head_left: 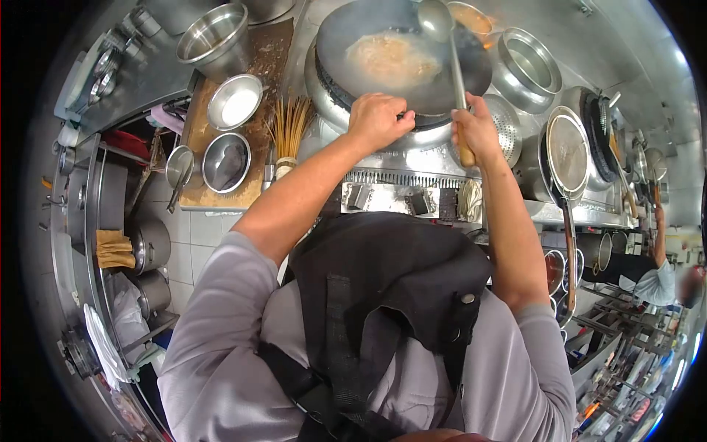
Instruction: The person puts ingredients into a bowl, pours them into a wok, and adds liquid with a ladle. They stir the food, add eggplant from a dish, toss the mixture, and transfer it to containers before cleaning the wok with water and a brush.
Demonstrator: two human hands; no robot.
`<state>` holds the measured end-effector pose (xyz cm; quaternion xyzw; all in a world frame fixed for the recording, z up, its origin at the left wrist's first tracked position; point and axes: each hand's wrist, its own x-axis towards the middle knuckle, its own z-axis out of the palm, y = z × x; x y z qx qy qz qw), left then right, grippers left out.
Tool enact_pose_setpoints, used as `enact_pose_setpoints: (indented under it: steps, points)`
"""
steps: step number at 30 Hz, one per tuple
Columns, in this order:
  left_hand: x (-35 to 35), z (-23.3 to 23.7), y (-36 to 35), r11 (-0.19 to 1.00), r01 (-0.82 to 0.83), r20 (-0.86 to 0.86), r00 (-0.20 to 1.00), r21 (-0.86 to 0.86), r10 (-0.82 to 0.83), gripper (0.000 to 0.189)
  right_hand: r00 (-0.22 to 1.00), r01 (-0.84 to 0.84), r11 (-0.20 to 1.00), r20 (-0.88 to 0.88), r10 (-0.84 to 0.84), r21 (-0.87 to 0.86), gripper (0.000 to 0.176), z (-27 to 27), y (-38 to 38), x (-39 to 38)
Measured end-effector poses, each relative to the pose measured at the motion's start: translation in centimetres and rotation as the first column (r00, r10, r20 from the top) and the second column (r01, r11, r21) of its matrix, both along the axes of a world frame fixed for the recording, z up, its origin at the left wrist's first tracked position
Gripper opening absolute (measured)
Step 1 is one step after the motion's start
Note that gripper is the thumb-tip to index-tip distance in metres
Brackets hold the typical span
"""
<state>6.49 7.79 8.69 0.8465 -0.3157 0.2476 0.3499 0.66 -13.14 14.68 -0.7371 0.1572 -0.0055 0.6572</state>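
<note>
left hand [379, 118] closed on wok [342, 26] rim | right hand [476, 130] gripping ladle [457, 74] | bamboo brush [289, 127] left, strainer [509, 127] right

Site: commercial restaurant kitchen, wok stn. Evidence: large wok [398, 59] is sitting on a built-in ring burner w/ pale liquid inside; long-handled ladle [436, 18] is reaching over it. Stainless steel is covering walls, counters & shelving. Steel bowls [234, 102] are standing on a wooden board [193, 132] beside a bamboo brush [289, 129]. Perforated strainer [504, 125] & pans [567, 151] are crowding the rt side. Stock pots [151, 247] are sitting on lower shelves. Another person [652, 276] is working further down the line.
</note>
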Motion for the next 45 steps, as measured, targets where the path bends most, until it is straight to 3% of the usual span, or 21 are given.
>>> enact_pose_setpoints:
  steps: [4, 6, 7, 8, 11, 16, 19, 23, 24, 25, 26, 28, 31, 33, 35, 40, 41, 42, 43, 44, 45]
  points:
    - [-0.2, -0.2, 0.2, 0.996, 0.045, 0.035, 0.998, -0.072, -0.043, 0.024, 0.986, -0.102, 0.991, -0.124, 0.112, 0.086, 0.057, 0.5, 1.4, -0.6]
    - [0.7, -0.5, 0.3, 1.0, 0.015, -0.079, 0.997, -0.005, -0.016, 0.026, 0.961, -0.181, 0.91, -0.13, 0.245, 0.372, 0.054, 2.4, 1.1, -2.8]
    - [0.3, -0.1, 0.5, 1.0, 0.013, -0.074, 0.997, -0.011, -0.014, 0.026, 0.966, -0.151, 0.912, -0.14, 0.219, 0.382, 0.052, 3.1, 1.0, -3.7]
    - [-0.2, 0.3, 0.7, 0.999, 0.03, -0.028, 0.999, -0.044, -0.031, 0.026, 0.966, -0.152, 0.913, -0.137, 0.217, 0.378, 0.052, 3.1, 1.1, -4.3]
    - [-0.2, -0.1, 1.0, 0.996, 0.065, 0.016, 0.998, -0.061, -0.064, 0.026, 0.998, 0.057, 0.991, -0.048, -0.052, 0.118, 0.051, 1.0, 2.0, -6.2]
    - [-0.1, 0.9, 0.6, 0.997, 0.069, -0.071, 0.995, -0.023, -0.071, 0.026, 0.988, 0.053, 0.99, -0.151, -0.033, 0.131, 0.052, 1.8, 3.7, -8.6]
    - [-0.6, 0.5, 1.0, 0.988, 0.134, 0.025, 0.991, -0.075, -0.133, 0.032, 0.996, -0.036, 0.996, -0.086, 0.029, -0.087, 0.054, 2.5, 3.7, -10.6]
    - [0.6, -0.2, 0.7, 0.986, 0.153, -0.048, 0.987, -0.062, -0.156, 0.033, 0.996, 0.022, 0.995, -0.091, -0.013, 0.102, 0.058, 4.4, -2.0, -14.7]
    - [0.8, -0.6, 0.7, 0.987, 0.16, -0.077, 0.984, -0.03, -0.162, 0.033, 0.986, 0.037, 0.975, -0.152, -0.072, -0.22, 0.059, 3.2, -3.7, -15.8]
    - [0.7, -0.6, 0.4, 0.975, 0.188, -0.068, 0.978, -0.116, -0.196, 0.033, 0.973, 0.015, 0.698, -0.149, -0.174, -0.715, 0.062, 3.1, -3.2, -17.2]
    - [0.4, -0.2, 0.3, 0.99, 0.134, -0.1, 0.986, -0.035, -0.137, 0.032, 0.989, -0.048, 0.552, -0.116, -0.09, -0.833, 0.065, 1.8, -4.1, -18.7]
    - [1.0, -1.5, 0.0, 0.993, 0.114, -0.034, 0.993, -0.002, -0.114, 0.03, 0.994, 0.066, 0.577, 0.0, -0.113, -0.814, 0.062, 1.9, -1.4, -22.3]
    - [0.9, -1.9, -0.1, 0.988, 0.151, 0.028, 0.988, -0.015, -0.151, 0.029, 0.9, 0.405, 0.683, 0.134, -0.414, -0.608, 0.062, 1.3, 1.6, -28.6]
    - [0.6, -1.7, -0.1, 0.982, 0.187, 0.059, 0.981, -0.041, -0.184, 0.027, 0.766, 0.641, 0.702, 0.191, -0.614, -0.31, 0.064, 1.1, 1.8, -33.4]
    - [1.0, -2.3, -0.3, 0.984, 0.176, 0.102, 0.98, -0.018, -0.173, 0.027, 0.637, 0.769, 0.635, 0.177, -0.75, -0.072, 0.067, 3.7, 1.1, -38.6]
    - [-0.9, -1.8, -1.5, 0.996, 0.074, 0.048, 0.996, 0.058, -0.077, 0.019, 0.504, 0.852, 0.489, 0.037, -0.863, -0.189, 0.065, 7.0, -0.8, -50.7]
    - [-2.8, -1.1, -2.5, 0.998, 0.063, 0.226, 0.972, -0.019, -0.057, 0.016, 0.496, 0.858, 0.482, 0.042, -0.867, -0.176, 0.065, 7.4, -1.0, -52.7]
    - [-4.6, -0.4, -3.8, 0.993, 0.067, 0.393, 0.919, -0.096, -0.024, 0.015, 0.524, 0.852, 0.522, -0.051, -0.85, 0.049, 0.063, 7.7, -1.0, -54.6]
    - [-6.2, -0.8, -5.8, 0.956, 0.227, 0.299, 0.94, -0.185, -0.165, 0.017, 0.563, 0.812, 0.515, -0.137, -0.815, 0.274, 0.062, 7.5, -0.9, -56.2]
    - [-8.4, -1.4, -8.0, 0.931, 0.287, 0.085, 0.958, -0.227, -0.275, 0.019, 0.554, 0.817, 0.502, -0.142, -0.821, 0.285, 0.062, 6.3, -0.9, -57.3]
    - [-10.9, -1.9, -11.3, 0.836, 0.387, -0.16, 0.865, -0.389, -0.475, 0.02, 0.614, 0.653, 0.464, -0.06, -0.787, 0.598, 0.06, 4.3, -1.0, -58.3]
